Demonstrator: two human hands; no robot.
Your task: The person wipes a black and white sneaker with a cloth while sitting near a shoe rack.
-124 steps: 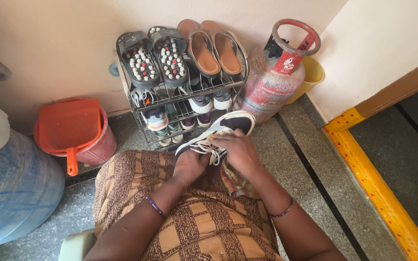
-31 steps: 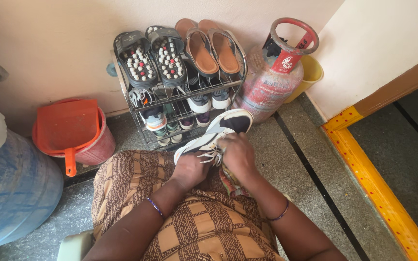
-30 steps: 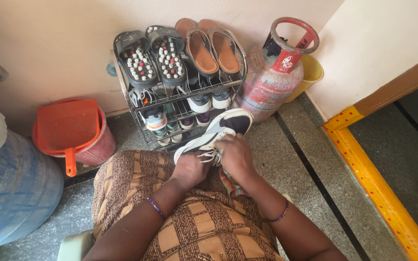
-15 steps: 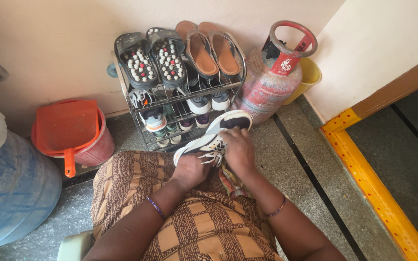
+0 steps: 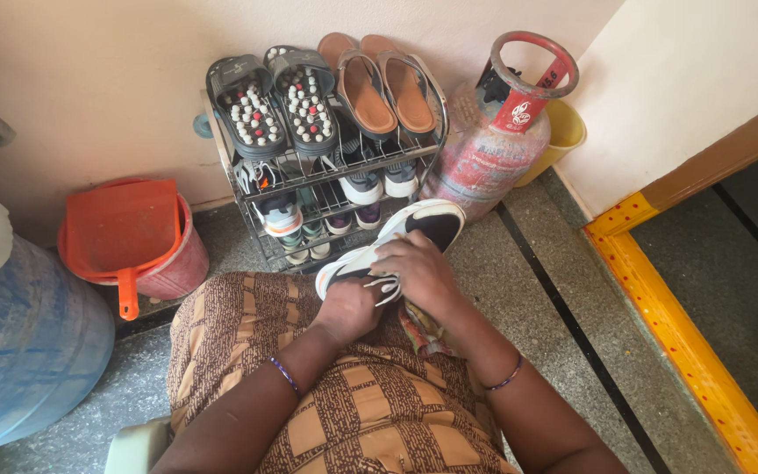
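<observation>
A white and black sneaker [image 5: 427, 221] rests on my lap, its opening pointing toward the shoe rack. My left hand [image 5: 348, 307] grips its toe end from below. My right hand [image 5: 414, 270] lies over the laced middle of the sneaker, fingers closed on the white laces [image 5: 385, 285]. A patterned cloth [image 5: 418, 326] hangs under my right hand against my brown patterned dress [image 5: 247, 325].
A wire shoe rack [image 5: 326, 171] with sandals and sneakers stands against the wall. A red gas cylinder [image 5: 493, 145] and yellow bucket [image 5: 568, 132] are at its right. An orange dustpan on a red bucket [image 5: 129, 233] and a blue drum [image 5: 19, 351] are left. A yellow door threshold [image 5: 686, 351] runs right.
My right hand has slid toward the toe along the laces, and the sneaker has shifted slightly. My left hand has stayed on the toe.
</observation>
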